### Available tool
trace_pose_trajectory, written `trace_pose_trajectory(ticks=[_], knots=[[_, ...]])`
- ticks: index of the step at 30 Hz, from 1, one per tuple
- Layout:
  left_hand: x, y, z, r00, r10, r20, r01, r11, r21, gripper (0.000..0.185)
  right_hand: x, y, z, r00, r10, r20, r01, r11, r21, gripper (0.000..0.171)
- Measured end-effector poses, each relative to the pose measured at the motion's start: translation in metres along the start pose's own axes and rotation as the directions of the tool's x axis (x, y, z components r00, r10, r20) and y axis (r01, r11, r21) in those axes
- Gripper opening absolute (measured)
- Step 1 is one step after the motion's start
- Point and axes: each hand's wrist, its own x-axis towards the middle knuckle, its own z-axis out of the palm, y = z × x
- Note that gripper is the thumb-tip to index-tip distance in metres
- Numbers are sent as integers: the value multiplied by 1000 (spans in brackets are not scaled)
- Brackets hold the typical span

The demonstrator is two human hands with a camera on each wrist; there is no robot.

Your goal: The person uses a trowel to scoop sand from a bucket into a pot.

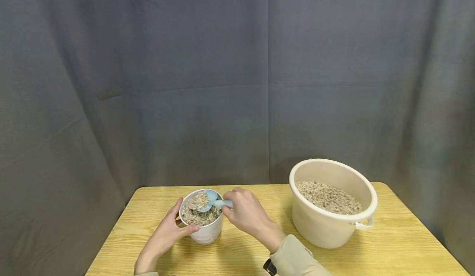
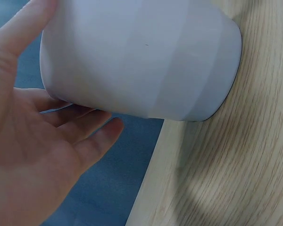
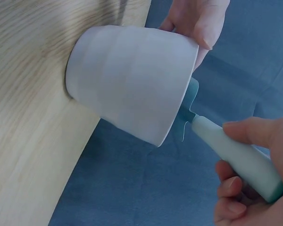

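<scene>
A white pot (image 1: 207, 233) stands on the table, filled close to its rim with coarse, grainy soil (image 1: 198, 219). My left hand (image 1: 165, 231) holds it at the left side, thumb at the near rim and fingers round the far side. In the left wrist view the pot's ribbed wall (image 2: 141, 52) fills much of the picture. My right hand (image 1: 248, 213) grips the handle of a light blue hand trowel (image 3: 236, 157). The trowel's blade lies over the pot's opening with soil on it; in the right wrist view the rim hides part of the blade.
A large cream bucket (image 1: 315, 228), partly filled with similar grainy soil (image 1: 328, 198), stands on the right of the wooden table (image 1: 400, 247). Its white handle (image 1: 364, 224) hangs at the near right. A dark grey curtain (image 1: 204, 82) surrounds the table's back and sides.
</scene>
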Motion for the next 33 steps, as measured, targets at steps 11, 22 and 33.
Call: trace_pose_trajectory(ticks=[11, 22, 33], knots=[[1, -2, 0, 1000, -8, -4, 8, 1000, -3, 108, 4, -9, 1, 1000, -7, -4, 6, 1000, -30, 7], [1, -2, 0, 1000, -20, -8, 20, 1000, 9, 108, 6, -9, -4, 999, 49, 18, -49, 999, 5, 4], [-1, -1, -1, 1000, -15, -8, 15, 1000, -17, 108, 4, -7, -3, 994, 110, -8, -109, 994, 24, 14]])
